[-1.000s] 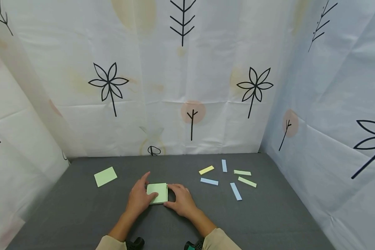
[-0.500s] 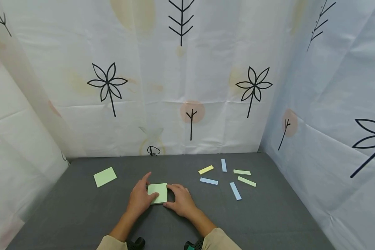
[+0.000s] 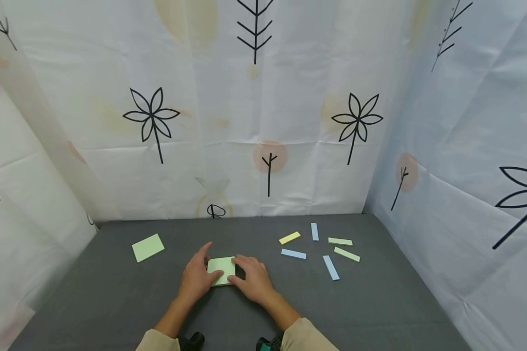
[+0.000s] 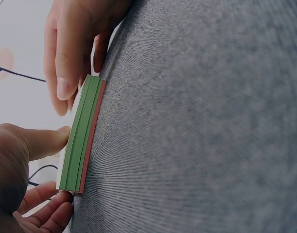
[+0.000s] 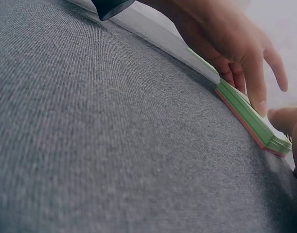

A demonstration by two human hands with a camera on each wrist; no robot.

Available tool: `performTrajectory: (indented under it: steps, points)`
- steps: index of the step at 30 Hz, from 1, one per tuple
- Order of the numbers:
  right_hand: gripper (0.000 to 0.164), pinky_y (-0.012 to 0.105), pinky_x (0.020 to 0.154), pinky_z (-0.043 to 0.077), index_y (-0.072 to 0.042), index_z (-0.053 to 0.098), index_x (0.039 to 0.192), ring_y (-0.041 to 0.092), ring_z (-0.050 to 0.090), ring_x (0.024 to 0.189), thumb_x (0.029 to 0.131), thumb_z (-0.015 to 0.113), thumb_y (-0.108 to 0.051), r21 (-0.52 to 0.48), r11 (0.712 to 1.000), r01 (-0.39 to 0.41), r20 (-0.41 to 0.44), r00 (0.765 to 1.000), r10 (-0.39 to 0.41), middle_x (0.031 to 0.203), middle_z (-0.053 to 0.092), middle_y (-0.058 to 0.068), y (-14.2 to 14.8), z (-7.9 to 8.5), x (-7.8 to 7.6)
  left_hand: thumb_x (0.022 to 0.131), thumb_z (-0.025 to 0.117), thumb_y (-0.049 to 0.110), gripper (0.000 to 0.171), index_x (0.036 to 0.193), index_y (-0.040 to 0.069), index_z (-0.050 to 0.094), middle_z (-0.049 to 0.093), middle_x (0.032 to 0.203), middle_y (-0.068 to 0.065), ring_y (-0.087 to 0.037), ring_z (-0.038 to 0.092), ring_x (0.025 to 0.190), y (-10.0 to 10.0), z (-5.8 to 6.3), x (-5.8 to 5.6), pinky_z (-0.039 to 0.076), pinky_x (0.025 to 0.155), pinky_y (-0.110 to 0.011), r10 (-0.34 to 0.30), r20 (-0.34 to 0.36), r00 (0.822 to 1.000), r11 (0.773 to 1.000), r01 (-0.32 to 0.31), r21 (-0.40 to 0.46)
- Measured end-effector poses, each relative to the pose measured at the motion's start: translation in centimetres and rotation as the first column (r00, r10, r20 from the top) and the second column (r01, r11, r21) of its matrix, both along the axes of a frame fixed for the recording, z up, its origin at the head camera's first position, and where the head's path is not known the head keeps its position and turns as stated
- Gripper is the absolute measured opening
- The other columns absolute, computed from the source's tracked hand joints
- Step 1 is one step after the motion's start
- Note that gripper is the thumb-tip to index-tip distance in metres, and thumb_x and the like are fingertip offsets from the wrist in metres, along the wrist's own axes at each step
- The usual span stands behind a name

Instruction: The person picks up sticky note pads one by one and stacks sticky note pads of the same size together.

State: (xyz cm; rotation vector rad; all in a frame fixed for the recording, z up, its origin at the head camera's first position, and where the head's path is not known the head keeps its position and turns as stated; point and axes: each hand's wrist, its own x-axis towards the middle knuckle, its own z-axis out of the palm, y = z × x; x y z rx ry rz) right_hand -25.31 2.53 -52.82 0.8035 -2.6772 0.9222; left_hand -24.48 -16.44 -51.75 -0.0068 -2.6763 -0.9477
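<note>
Resting on the grey worktop point(image 3: 114, 297), a green sticky-note pad point(image 3: 221, 269) lies between both hands. The left hand point(image 3: 196, 278) pinches its left edge, thumb across the near corner, forefinger stretched past the far side. The right hand point(image 3: 252, 279) covers the right edge with curled fingers, hiding that side. Wrist views show the pad's green sheets over a pink bottom layer point(image 4: 92, 136). A second green pad point(image 3: 148, 247) and coloured paper strips point(image 3: 331, 267) lie well apart.
</note>
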Motion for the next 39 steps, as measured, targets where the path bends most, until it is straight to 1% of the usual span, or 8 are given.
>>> performTrajectory:
  steps: [4, 9, 18, 27, 30, 34, 37, 39]
  points:
    - [0.047, 0.045, 0.093, 0.041, -0.018, 0.061, 0.133, 0.021, 0.050, 0.126, 0.091, 0.068, -0.038, 0.037, 0.999, 0.007, -0.045, 0.999, -0.005, 0.139, 0.054, 0.000, -0.1, 0.0, 0.0, 0.073, 0.086, 0.015, 0.085, 0.144, 0.006, 0.043, 0.061, 0.108, -0.014, -0.021, 0.057, 0.077, 0.0, 0.2, -0.1, 0.045, 0.063, -0.041, -0.002, 0.016, 1.000, 1.000, 0.002, 0.002]
    - [0.045, 0.042, 0.090, 0.041, -0.017, 0.064, 0.130, 0.020, 0.050, 0.125, 0.090, 0.069, -0.038, 0.060, 0.998, -0.004, -0.091, 0.996, 0.010, 0.138, 0.056, 0.000, -0.1, -0.2, 0.0, 0.073, 0.086, 0.015, 0.084, 0.145, 0.006, 0.042, 0.061, 0.108, -0.013, -0.021, 0.057, 0.078, 0.1, 0.4, 0.0, 0.045, 0.063, -0.041, -0.004, 0.027, 1.000, 1.000, 0.004, 0.005]
    - [0.048, 0.042, 0.094, 0.040, -0.018, 0.062, 0.132, 0.018, 0.048, 0.128, 0.089, 0.069, -0.039, 0.068, 0.998, -0.003, -0.075, 0.997, 0.008, 0.141, 0.053, -0.004, -0.1, 0.0, 0.2, 0.073, 0.086, 0.015, 0.084, 0.145, 0.006, 0.043, 0.061, 0.108, -0.013, -0.023, 0.058, 0.081, 0.2, 0.5, -0.1, 0.046, 0.066, -0.043, 0.005, 0.048, 0.999, 1.000, -0.006, 0.015]
    - [0.045, 0.042, 0.093, 0.040, -0.019, 0.064, 0.130, 0.019, 0.049, 0.127, 0.090, 0.068, -0.039, 0.065, 0.998, -0.024, -0.097, 0.995, 0.030, 0.138, 0.055, -0.005, -0.1, -0.2, 0.1, 0.073, 0.085, 0.015, 0.083, 0.144, 0.006, 0.043, 0.062, 0.109, -0.014, -0.024, 0.059, 0.082, 0.0, 0.4, 0.0, 0.047, 0.067, -0.044, -0.005, 0.038, 0.999, 1.000, 0.004, 0.030]
    - [0.046, 0.042, 0.093, 0.040, -0.019, 0.065, 0.130, 0.019, 0.049, 0.127, 0.089, 0.069, -0.039, 0.064, 0.998, -0.025, -0.092, 0.995, 0.031, 0.138, 0.055, -0.005, -0.1, -0.2, 0.1, 0.073, 0.085, 0.013, 0.083, 0.144, 0.007, 0.043, 0.063, 0.109, -0.013, -0.022, 0.060, 0.080, -0.3, 0.2, -0.1, 0.047, 0.067, -0.042, -0.017, 0.030, 0.999, 0.998, 0.015, 0.064]
    - [0.046, 0.042, 0.094, 0.039, -0.019, 0.064, 0.130, 0.018, 0.048, 0.128, 0.090, 0.068, -0.039, 0.069, 0.997, -0.026, -0.082, 0.996, 0.031, 0.139, 0.055, -0.005, -0.2, -0.2, 0.1, 0.075, 0.084, 0.009, 0.079, 0.143, 0.007, 0.045, 0.064, 0.108, -0.011, -0.017, 0.058, 0.076, -1.0, 0.0, -0.2, 0.046, 0.062, -0.035, -0.041, 0.008, 0.999, 0.992, 0.040, 0.116]
    - [0.045, 0.042, 0.094, 0.039, -0.019, 0.064, 0.130, 0.019, 0.048, 0.127, 0.090, 0.067, -0.040, 0.073, 0.997, -0.024, -0.087, 0.996, 0.030, 0.139, 0.055, -0.005, -0.1, -0.3, 0.1, 0.076, 0.083, 0.009, 0.073, 0.141, 0.008, 0.049, 0.064, 0.107, -0.010, -0.016, 0.058, 0.075, -1.8, 0.0, -0.5, 0.045, 0.061, -0.033, -0.047, -0.018, 0.999, 0.991, 0.049, 0.128]
    - [0.045, 0.042, 0.094, 0.039, -0.019, 0.064, 0.130, 0.019, 0.048, 0.128, 0.090, 0.067, -0.040, 0.071, 0.997, -0.024, -0.086, 0.996, 0.031, 0.139, 0.055, -0.005, -0.1, -0.3, 0.1, 0.078, 0.082, 0.010, 0.069, 0.139, 0.008, 0.051, 0.064, 0.107, -0.010, -0.017, 0.060, 0.077, -2.4, 0.1, -0.7, 0.046, 0.062, -0.033, -0.045, -0.044, 0.998, 0.991, 0.050, 0.127]
